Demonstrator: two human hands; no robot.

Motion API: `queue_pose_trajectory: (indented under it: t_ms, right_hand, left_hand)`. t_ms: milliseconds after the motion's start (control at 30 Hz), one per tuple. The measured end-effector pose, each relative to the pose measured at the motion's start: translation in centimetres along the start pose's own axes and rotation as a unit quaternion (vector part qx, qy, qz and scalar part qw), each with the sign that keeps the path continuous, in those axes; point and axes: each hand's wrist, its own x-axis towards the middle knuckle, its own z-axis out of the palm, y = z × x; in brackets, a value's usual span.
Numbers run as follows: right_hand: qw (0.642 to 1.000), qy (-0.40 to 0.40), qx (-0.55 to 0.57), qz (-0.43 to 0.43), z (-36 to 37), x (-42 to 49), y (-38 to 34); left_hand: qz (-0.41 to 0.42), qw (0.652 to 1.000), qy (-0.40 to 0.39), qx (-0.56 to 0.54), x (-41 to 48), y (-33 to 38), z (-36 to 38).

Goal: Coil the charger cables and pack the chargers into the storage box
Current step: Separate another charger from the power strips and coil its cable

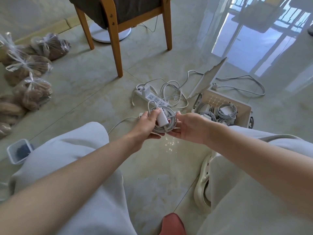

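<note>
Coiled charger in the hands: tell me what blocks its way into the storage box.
Nothing visible does. The coiled charger is held between left hand and right hand; the storage box sits to its right, lid open, with coiled chargers already inside.

Glossy pale tile floor, wooden chair ahead of me, sheer curtain, daylight glare right.

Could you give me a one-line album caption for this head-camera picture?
Both hands, left hand and right hand, hold a coiled white charger beside an open storage box of packed chargers.
</note>
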Motion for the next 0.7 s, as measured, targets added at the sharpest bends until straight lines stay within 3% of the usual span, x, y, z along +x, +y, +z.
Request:
queue_pose_trajectory:
  t_ms: [233, 400, 533, 600, 700]
  right_hand:
    - [0.998, -0.018, 0.059, -0.014, 0.9, 1.6, 0.7]
    - [0.997, -0.036, 0.059, -0.043, 1.6, 2.1, 1.3]
    - [0.998, 0.018, -0.015, -0.064, 1.4, 2.4, 1.3]
    - [0.989, 0.063, -0.107, -0.082, 1.5, 2.6, 1.8]
    - [0.921, 0.172, -0.313, -0.157, 1.2, 2.9, 2.7]
  left_hand:
    - [-0.06, 0.993, 0.055, -0.09, 1.0, 0.2, 0.4]
    - [-0.072, 0.992, 0.063, -0.077, 1.5, 0.2, -0.6]
    - [-0.058, 0.996, 0.055, -0.043, 1.5, 0.1, -0.7]
    - [-0.03, 0.998, 0.064, -0.005, 1.2, 0.0, -0.5]
    - [-0.007, 0.998, 0.055, 0.021, 0.9, -0.2, -0.1]
